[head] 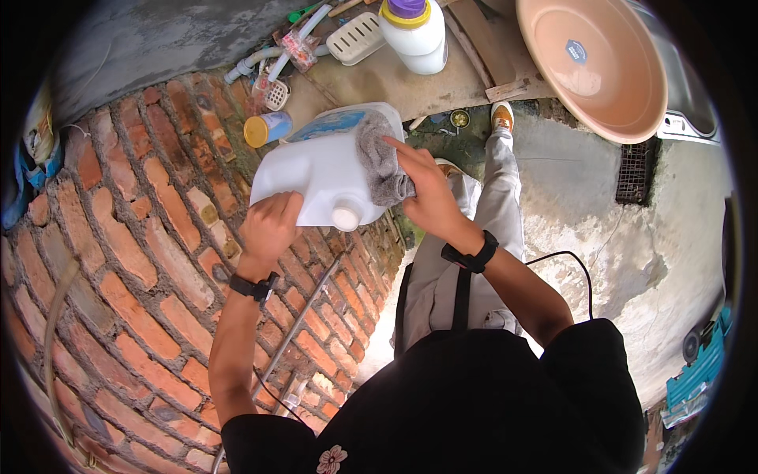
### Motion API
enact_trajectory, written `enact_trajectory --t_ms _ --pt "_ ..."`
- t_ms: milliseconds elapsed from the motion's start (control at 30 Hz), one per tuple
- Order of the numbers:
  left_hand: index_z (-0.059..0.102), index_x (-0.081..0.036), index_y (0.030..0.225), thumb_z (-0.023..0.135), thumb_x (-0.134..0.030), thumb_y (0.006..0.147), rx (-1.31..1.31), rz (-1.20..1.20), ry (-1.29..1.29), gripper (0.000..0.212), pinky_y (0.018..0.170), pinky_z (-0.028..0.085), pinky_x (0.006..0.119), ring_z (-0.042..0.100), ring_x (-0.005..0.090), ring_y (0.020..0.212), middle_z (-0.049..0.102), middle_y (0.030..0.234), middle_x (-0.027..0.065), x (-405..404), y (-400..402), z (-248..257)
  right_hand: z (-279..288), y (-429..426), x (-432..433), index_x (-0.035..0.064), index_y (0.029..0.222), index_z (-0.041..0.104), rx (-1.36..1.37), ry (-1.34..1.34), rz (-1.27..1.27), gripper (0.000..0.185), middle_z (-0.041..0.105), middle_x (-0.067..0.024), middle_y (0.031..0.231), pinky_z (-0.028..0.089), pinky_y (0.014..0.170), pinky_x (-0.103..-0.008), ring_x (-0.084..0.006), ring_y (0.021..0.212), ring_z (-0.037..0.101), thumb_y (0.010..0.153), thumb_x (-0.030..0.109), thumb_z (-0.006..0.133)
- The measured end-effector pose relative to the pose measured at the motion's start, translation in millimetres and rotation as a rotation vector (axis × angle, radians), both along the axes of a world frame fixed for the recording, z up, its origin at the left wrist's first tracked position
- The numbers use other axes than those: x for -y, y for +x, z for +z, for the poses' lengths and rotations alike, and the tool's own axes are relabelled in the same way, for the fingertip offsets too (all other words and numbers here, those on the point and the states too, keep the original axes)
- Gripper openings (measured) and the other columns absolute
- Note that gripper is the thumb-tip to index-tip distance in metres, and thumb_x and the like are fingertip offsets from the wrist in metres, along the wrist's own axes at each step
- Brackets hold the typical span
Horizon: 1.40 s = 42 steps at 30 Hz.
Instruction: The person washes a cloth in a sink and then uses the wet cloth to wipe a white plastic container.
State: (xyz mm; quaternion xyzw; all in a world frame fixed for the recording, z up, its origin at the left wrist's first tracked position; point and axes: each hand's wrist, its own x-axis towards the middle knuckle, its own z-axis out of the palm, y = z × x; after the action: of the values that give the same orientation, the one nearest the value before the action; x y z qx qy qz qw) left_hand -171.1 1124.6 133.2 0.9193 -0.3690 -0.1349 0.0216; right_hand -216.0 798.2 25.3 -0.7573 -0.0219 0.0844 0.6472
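Note:
A large white plastic jug (320, 160) with a blue label and a white screw cap (346, 217) is held up in front of me. My left hand (272, 228) grips the jug at its handle, left of the cap. In my right hand (431, 189) is a crumpled grey cloth (379, 157), pressed against the jug's right side, with the index finger extended over it. Beyond the jug, a small can with a yellow lid (257, 131) lies near the brick wall.
A brick wall (148, 260) rises at left. On the ledge ahead stand a white container with a purple and yellow top (414, 41), a slotted plastic tray (356, 39) and pipes (254, 62). A large peach basin (598, 65) is at upper right, above a floor drain grate (633, 172).

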Motion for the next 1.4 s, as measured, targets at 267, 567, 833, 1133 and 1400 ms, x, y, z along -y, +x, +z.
enact_trajectory --t_ms 267,567,833,1133,1400 --pt "0.057 -0.008 0.095 0.084 0.0 0.06 0.023 -0.046 0.053 0.045 0.064 0.059 0.043 0.07 0.0305 0.075 0.062 0.083 0.0081 -17 19 -2 -102 60 -23 -0.0031 0.14 0.07 -0.032 -0.103 -0.098 0.066 0.073 -0.0309 0.136 0.056 0.106 -0.0513 -0.0483 0.12 0.071 0.075 -0.009 0.064" --pt "0.063 -0.004 0.096 0.081 0.0 0.068 0.128 -0.128 -0.043 0.033 0.063 0.059 0.041 0.069 0.03 0.073 0.062 0.082 0.0093 -18 9 -13 -190 80 -27 0.0014 0.135 0.075 -0.043 -0.196 -0.136 0.056 0.077 -0.0321 0.114 0.06 0.099 -0.0562 -0.0511 0.105 0.074 0.08 -0.001 0.065" --pt "0.058 -0.006 0.09 0.082 0.002 0.071 0.053 -0.172 -0.01 0.031 0.064 0.057 0.042 0.068 0.0301 0.073 0.06 0.08 0.0093 -19 43 -6 -189 -35 -59 -0.0022 0.135 0.068 -0.239 -0.081 -0.325 0.056 0.072 -0.0363 0.117 0.055 0.097 -0.06 -0.0591 0.114 0.065 0.08 -0.007 0.063" --pt "0.056 -0.008 0.087 0.086 -0.002 0.063 0.077 -0.173 -0.026 0.039 0.064 0.058 0.043 0.068 0.0308 0.073 0.06 0.081 0.0084 -19 48 -7 -191 -59 -37 -0.0016 0.127 0.07 -0.361 -0.028 -0.295 0.047 0.073 -0.0337 0.119 0.051 0.104 -0.061 -0.0596 0.12 0.062 0.082 -0.009 0.058" --pt "0.055 -0.009 0.088 0.087 -0.001 0.061 0.059 -0.16 0.031 0.043 0.064 0.058 0.042 0.069 0.0303 0.074 0.061 0.081 0.008 -19 45 -8 -161 90 -16 0.0024 0.132 0.075 -0.09 0.108 -0.106 0.056 0.077 -0.0307 0.118 0.06 0.097 -0.0509 -0.0517 0.112 0.073 0.08 -0.009 0.061"
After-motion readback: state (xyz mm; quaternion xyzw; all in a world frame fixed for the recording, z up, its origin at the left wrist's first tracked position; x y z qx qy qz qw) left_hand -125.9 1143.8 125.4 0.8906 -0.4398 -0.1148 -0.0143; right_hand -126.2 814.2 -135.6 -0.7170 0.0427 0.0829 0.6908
